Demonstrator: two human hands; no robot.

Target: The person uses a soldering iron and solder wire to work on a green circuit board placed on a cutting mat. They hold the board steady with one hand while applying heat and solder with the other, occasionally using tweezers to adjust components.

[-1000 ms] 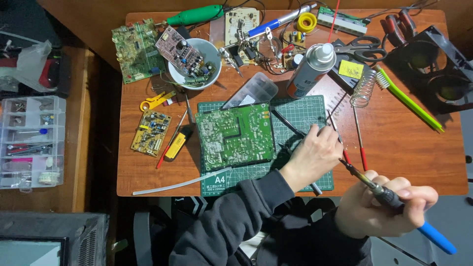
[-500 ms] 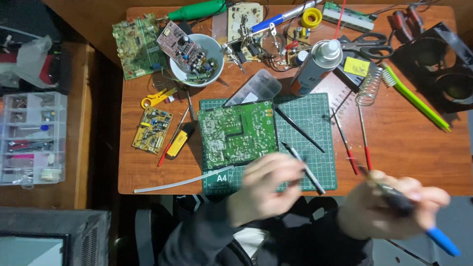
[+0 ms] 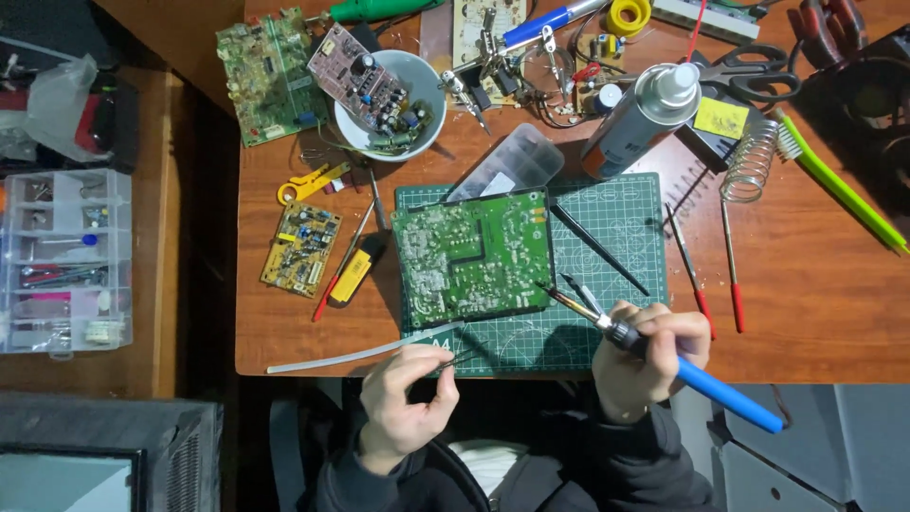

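The right hand (image 3: 649, 356) is curled in a fist around a soldering iron (image 3: 664, 360), its smooth blue plastic handle slanting down to the right and its thin metal tip resting at the lower right corner of a large green circuit board (image 3: 472, 258). That board lies solder side up, dull green with a pale sheen of tiny joints, on a dark green gridded cutting mat (image 3: 616, 223) near the front edge of the reddish wooden table (image 3: 815, 294). The left hand (image 3: 406, 393) sits just off the table's front edge, thumb and forefinger pinched on something thin and dark (image 3: 453, 358), perhaps tweezers or wire; it is too fine to make out. A long pale strip (image 3: 365, 351) lies beside that hand along the table edge. Behind the board stand a clear plastic box (image 3: 507, 171) and a metal spray can (image 3: 640, 118) lying tilted. A white bowl (image 3: 422, 81) holds loose parts under a small pinkish board, its contents partly hidden. The person's dark sleeves are cut off at the bottom.
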